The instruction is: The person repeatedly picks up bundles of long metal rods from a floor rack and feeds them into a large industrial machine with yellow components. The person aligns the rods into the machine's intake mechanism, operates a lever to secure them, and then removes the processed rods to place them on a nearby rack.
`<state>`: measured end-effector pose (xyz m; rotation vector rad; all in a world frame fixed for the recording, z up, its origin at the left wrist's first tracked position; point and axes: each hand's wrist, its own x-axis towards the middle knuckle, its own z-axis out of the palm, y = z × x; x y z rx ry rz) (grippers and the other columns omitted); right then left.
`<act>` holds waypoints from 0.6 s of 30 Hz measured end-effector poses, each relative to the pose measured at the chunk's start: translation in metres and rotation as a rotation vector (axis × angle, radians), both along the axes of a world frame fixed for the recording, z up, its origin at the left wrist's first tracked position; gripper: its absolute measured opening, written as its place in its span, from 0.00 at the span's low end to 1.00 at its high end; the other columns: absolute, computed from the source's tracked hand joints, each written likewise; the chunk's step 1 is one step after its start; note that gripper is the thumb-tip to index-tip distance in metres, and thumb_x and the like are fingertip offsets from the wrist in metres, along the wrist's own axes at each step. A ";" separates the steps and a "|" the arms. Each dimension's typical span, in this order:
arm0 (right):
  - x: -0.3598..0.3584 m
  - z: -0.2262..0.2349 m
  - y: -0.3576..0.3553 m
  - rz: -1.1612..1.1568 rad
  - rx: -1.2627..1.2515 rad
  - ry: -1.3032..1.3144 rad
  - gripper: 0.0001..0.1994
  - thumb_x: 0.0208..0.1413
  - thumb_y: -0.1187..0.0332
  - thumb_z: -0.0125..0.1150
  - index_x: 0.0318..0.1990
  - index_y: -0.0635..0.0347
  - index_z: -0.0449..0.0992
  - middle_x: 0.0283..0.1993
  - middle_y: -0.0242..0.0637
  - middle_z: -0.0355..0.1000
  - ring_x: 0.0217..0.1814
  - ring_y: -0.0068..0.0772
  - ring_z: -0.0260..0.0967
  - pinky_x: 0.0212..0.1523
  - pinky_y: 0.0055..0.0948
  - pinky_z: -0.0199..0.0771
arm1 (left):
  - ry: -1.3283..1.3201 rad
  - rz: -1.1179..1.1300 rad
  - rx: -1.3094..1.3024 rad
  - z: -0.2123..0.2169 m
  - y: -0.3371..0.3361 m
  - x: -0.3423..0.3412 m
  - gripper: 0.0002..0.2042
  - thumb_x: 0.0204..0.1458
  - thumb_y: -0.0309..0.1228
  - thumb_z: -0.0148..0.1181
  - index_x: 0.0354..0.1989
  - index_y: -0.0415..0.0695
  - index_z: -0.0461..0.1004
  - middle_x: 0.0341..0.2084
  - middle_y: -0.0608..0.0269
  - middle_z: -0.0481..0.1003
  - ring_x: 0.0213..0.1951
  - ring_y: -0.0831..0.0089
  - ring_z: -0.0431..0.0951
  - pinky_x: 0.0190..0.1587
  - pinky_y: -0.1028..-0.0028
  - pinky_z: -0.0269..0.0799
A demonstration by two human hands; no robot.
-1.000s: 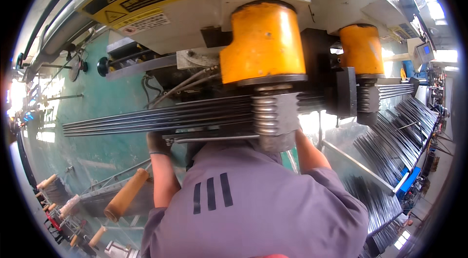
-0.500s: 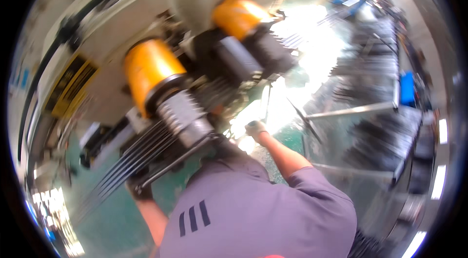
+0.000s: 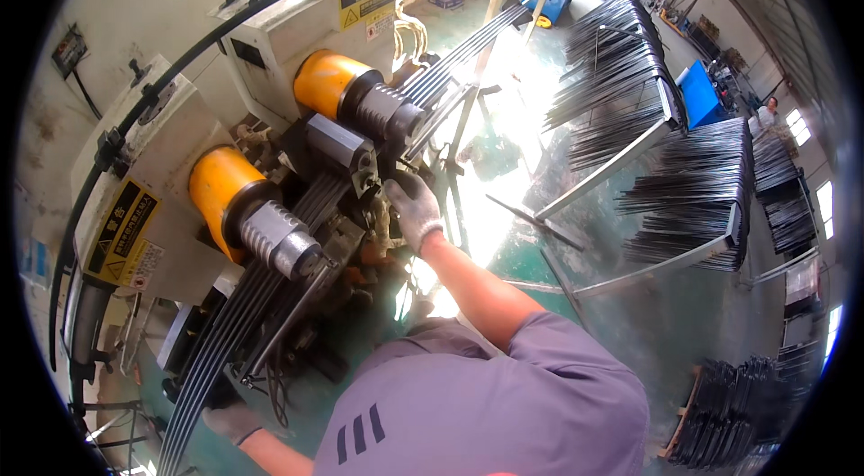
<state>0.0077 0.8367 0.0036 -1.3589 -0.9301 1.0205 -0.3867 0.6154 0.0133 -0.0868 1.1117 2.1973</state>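
We see our right hand [image 3: 416, 209], in a grey work glove, stretched forward to the bending machine [image 3: 270, 143], resting against the bundle of long dark metal rods [image 3: 310, 211] where it passes between the two yellow cylinders [image 3: 220, 188]; whether its fingers are clamped on the rods or only pressed on them we cannot tell, since the glove's back faces us. Our left hand [image 3: 232, 420], also gloved, sits low beside the near end of the same bundle, its fingers curled at the rods, though the grip itself is too hidden to judge. The rods run in a flat band from the lower left, up past the ribbed steel rollers [image 3: 279, 238], and on toward the far end of the machine. To our right, well apart from the hands, racks of stacked dark rods [image 3: 693, 188] stand on the green floor [image 3: 504, 233].
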 end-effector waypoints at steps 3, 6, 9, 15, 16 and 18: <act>-0.009 -0.004 0.016 0.013 0.124 0.043 0.22 0.60 0.59 0.60 0.56 0.66 0.71 0.52 0.39 0.73 0.54 0.31 0.68 0.59 0.28 0.64 | -0.071 0.151 -0.077 0.024 0.000 0.014 0.23 0.60 0.30 0.36 0.57 0.24 0.65 0.55 0.43 0.69 0.56 0.52 0.70 0.66 0.60 0.60; -0.014 0.010 0.023 0.040 0.113 0.065 0.23 0.61 0.55 0.59 0.54 0.66 0.73 0.49 0.37 0.75 0.51 0.30 0.68 0.57 0.29 0.64 | 0.027 0.082 -0.031 -0.010 -0.032 -0.030 0.22 0.59 0.30 0.39 0.55 0.24 0.65 0.55 0.42 0.69 0.56 0.52 0.70 0.67 0.61 0.58; -0.012 0.006 0.032 0.040 0.083 0.161 0.22 0.61 0.55 0.59 0.53 0.65 0.74 0.49 0.36 0.75 0.50 0.30 0.68 0.56 0.29 0.64 | 0.078 0.045 0.000 -0.018 -0.041 -0.044 0.21 0.59 0.31 0.44 0.53 0.24 0.67 0.53 0.41 0.70 0.56 0.52 0.69 0.64 0.62 0.60; -0.009 0.003 0.046 0.046 0.019 0.295 0.25 0.63 0.53 0.55 0.56 0.66 0.72 0.52 0.43 0.75 0.54 0.36 0.69 0.58 0.32 0.63 | 0.051 0.141 0.046 0.021 -0.025 -0.030 0.21 0.58 0.33 0.50 0.53 0.27 0.67 0.52 0.42 0.71 0.53 0.52 0.71 0.61 0.61 0.62; -0.009 0.003 0.047 0.049 0.016 0.287 0.25 0.63 0.53 0.55 0.56 0.66 0.72 0.52 0.43 0.75 0.54 0.35 0.69 0.58 0.32 0.62 | 0.117 0.134 0.039 0.038 -0.019 -0.028 0.22 0.59 0.34 0.48 0.56 0.28 0.66 0.54 0.43 0.70 0.54 0.53 0.71 0.63 0.61 0.59; -0.008 0.002 0.050 0.060 0.009 0.273 0.25 0.63 0.52 0.54 0.56 0.66 0.73 0.52 0.43 0.75 0.54 0.35 0.69 0.58 0.32 0.62 | 0.365 0.199 -0.111 0.067 -0.016 -0.031 0.23 0.61 0.34 0.46 0.59 0.30 0.65 0.55 0.44 0.70 0.55 0.54 0.71 0.65 0.62 0.58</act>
